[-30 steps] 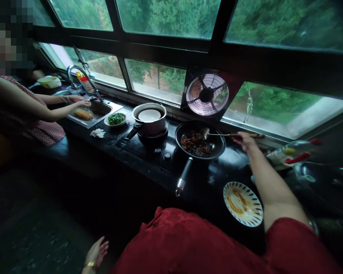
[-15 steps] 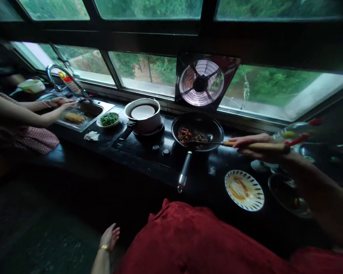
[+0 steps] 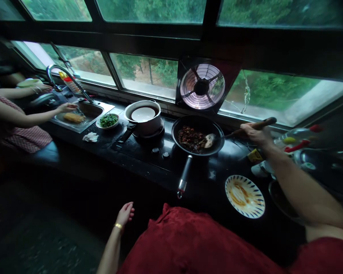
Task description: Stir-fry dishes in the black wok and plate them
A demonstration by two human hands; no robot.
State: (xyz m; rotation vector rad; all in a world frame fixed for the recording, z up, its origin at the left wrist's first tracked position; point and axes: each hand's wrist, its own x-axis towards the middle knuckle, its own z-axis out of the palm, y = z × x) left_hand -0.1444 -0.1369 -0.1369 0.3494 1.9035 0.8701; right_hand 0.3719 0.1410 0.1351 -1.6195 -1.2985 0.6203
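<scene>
My right hand [image 3: 253, 131] grips the wooden handle of a spatula [image 3: 210, 140], whose pale, shiny blade rests inside the black frying pan [image 3: 217, 148]. Dark, glossy chopped food [image 3: 190, 137] with reddish bits lies in the pan, mostly left of the blade. The pan's handle points toward me over the counter edge. My left hand [image 3: 125, 213], with a gold band at the wrist, hangs low in front of the counter, holding nothing, its fingers loosely bent and slightly apart. Near my right forearm sits a white plate [image 3: 258, 209] with blue rim marks and brown sauce smears.
Left of the pan stands a white pot [image 3: 147, 125] on the hob. Farther left are a bowl of chopped greens [image 3: 108, 121], a crumpled white cloth or tissue [image 3: 90, 137] and the sink [image 3: 98, 114], where another person's hands work. A fan [image 3: 202, 86] fills part of the window; bottles [image 3: 295, 137] stand right.
The spatula has turned, its blade now showing pale at the pan's right side, with the food gathered leftward. My left hand rose and moved right, fingers more bent. The other person's hands have separated.
</scene>
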